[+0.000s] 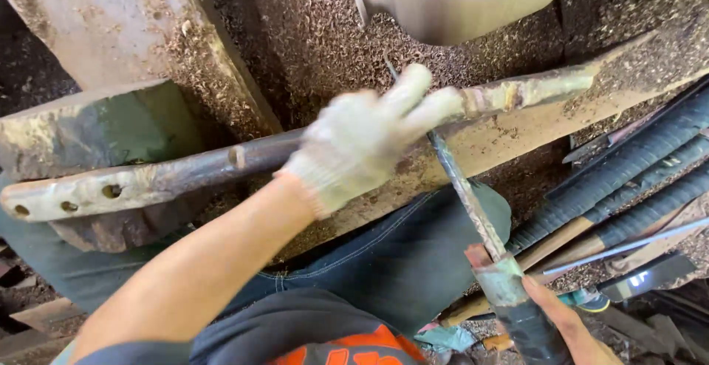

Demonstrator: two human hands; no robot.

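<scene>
The person's left hand (362, 138), wearing a white knitted work glove, is lying across a long, worn metal tool rest bar (170, 174) with holes at its left end, the fingers spread wide and pressing on the bar rather than closing around anything. The bare right hand (569, 326) is gripping the dark taped handle of a long, thin steel turning chisel (467, 191), its fingers wrapped firmly about the handle at the lower right. The chisel is slanting up and to the left from that hand, passing under the gloved fingers and crossing the bar; its tip is reaching toward a pale, smooth rounded wooden workpiece (465, 0) at the top of the view, though whether tip and wood are touching cannot be told. Fine brown wood shavings (325, 47) are covering the surfaces around the bar. Several more long tools with ribbed black handles (628, 169) are lying side by side at the right.
</scene>
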